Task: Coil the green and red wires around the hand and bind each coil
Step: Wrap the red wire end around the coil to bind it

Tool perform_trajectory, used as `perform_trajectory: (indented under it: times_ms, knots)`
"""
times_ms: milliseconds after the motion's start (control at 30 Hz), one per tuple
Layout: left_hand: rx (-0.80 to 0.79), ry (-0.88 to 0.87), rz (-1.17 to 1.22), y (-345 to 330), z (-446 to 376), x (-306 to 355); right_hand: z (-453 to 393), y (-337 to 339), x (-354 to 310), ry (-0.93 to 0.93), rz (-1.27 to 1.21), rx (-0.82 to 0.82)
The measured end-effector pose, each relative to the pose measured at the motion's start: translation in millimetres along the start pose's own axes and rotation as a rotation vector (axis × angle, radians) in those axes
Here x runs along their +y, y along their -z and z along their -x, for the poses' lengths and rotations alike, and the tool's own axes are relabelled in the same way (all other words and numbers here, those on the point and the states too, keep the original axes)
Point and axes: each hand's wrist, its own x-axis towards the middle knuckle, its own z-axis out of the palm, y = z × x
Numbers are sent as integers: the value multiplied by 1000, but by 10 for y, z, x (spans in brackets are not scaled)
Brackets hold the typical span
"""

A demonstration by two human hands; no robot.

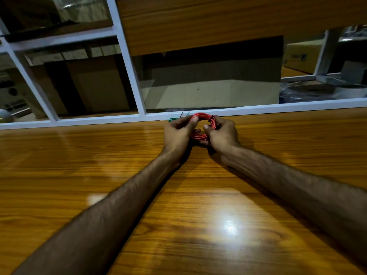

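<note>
Fingers (pixel 195 119) of both hands curl round the red coil (pixel 202 126), holding it just above the far edge of the bench (pixel 99 155). Left hand (pixel 177 133) grips its left rim, thumb over the top; right hand (pixel 223 133) pinches the right rim, close to a dark tie (pixel 212 118). Thin insulated wire looks light and springy, so loops would likely splay if released; best held across the whole bundle. Green wire (pixel 172 119) peeks out behind the left hand. Both forearms reach forward, wrists angled inward.
</note>
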Motion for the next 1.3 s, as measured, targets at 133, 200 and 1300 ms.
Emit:
perform_trajectory:
  times_ms: [133, 200, 1300]
  knots:
    - [-29, -9, -65, 14, 0, 1, -17, 29, -13, -7, 10, -39]
    - [-16, 40, -29, 22, -22, 19, -52, 58, -17, -3, 25, -96]
    - [237, -42, -290, 124, -115, 37, -983, -12, 121, 232, 799, 17]
